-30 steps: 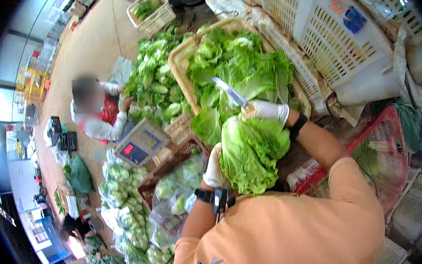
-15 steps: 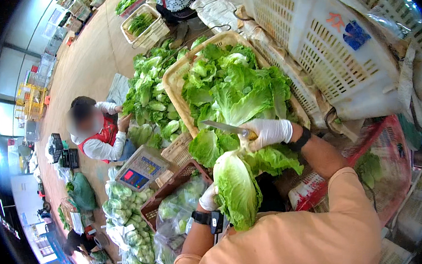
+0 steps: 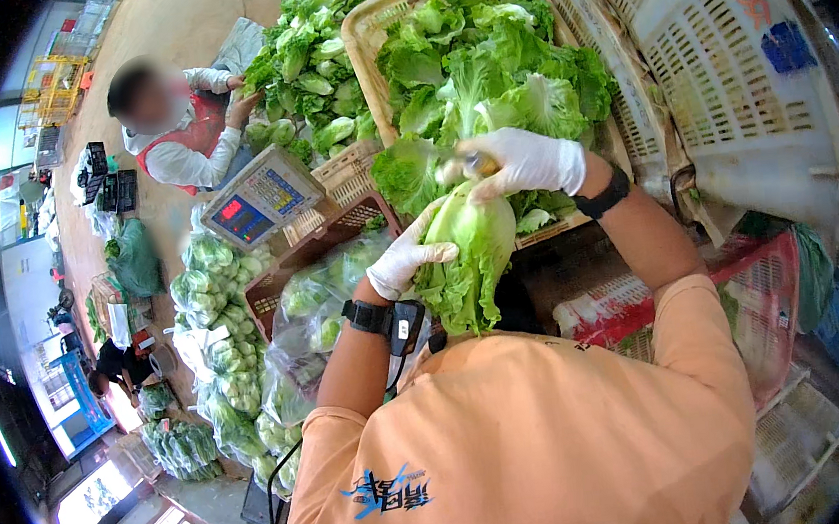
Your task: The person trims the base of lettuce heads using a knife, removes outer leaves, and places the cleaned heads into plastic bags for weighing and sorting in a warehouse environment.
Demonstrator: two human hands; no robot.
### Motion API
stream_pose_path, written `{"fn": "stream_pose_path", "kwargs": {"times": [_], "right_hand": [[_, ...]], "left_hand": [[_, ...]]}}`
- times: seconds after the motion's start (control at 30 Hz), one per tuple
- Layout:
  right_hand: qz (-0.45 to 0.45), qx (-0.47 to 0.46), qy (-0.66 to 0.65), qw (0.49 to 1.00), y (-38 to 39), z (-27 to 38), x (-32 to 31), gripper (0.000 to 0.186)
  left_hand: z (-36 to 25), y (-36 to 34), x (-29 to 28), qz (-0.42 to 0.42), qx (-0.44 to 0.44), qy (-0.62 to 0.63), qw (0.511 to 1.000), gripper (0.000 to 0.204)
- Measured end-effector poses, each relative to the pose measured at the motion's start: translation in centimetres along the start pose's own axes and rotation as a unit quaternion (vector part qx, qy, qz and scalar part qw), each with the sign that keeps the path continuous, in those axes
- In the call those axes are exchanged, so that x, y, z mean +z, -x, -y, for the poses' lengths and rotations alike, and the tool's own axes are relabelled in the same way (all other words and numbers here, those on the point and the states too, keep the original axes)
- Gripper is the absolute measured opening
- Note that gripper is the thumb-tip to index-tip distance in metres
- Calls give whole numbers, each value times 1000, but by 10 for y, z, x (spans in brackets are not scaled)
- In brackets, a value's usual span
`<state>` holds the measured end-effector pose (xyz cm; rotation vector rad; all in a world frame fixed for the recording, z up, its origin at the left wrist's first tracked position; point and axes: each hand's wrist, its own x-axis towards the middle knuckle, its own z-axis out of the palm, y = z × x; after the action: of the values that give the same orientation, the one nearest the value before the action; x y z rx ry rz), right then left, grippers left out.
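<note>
A green lettuce head [image 3: 469, 258] hangs stem-up in front of my chest. My left hand [image 3: 404, 258], in a white glove, grips its left side. My gloved right hand [image 3: 525, 161] is closed at the stem end around the knife handle [image 3: 478, 164]; the blade is hidden behind the leaves and my fingers. Just beyond my hands stands a tan basket [image 3: 362, 57] heaped with loose lettuce [image 3: 482, 67].
Another person [image 3: 179, 133] in a red vest crouches by a lettuce pile [image 3: 298, 73] at upper left. A digital scale [image 3: 259, 196] sits on a crate. Bagged greens [image 3: 214, 310] line the left. White crates [image 3: 722, 66] stand right, a red crate [image 3: 772, 301] below.
The lettuce head has turned from spread leaves facing me to a narrower bundle. My right hand with the knife came down onto the stem end, and the blade is no longer visible.
</note>
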<state>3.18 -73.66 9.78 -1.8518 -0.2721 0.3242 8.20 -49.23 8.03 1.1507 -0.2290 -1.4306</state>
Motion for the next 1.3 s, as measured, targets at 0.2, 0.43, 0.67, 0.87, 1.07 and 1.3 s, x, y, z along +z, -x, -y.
{"fn": "stream_pose_path", "kwargs": {"times": [0.2, 0.43, 0.67, 0.87, 1.07, 1.3], "right_hand": [[-30, 27, -43, 998, 0, 14, 10, 26], [-233, 71, -171, 955, -4, -16, 38, 20], [-443, 169, -290, 831, -14, -68, 20, 12], [-247, 22, -193, 949, 20, -29, 27, 17], [-94, -78, -20, 992, 23, 6, 19, 24], [-95, -97, -52, 989, 24, -1, 18, 25]], "left_hand": [[16, 16, 6, 11, -72, 299, 952, 90], [45, 20, 9, 49, 152, 230, 960, 93], [51, 24, 17, -21, 37, 195, 980, 78], [57, 20, -1, 52, 10, 400, 915, 67], [46, 16, 6, 113, 21, 415, 903, 67], [40, 18, 10, 134, 23, 433, 891, 68]]}}
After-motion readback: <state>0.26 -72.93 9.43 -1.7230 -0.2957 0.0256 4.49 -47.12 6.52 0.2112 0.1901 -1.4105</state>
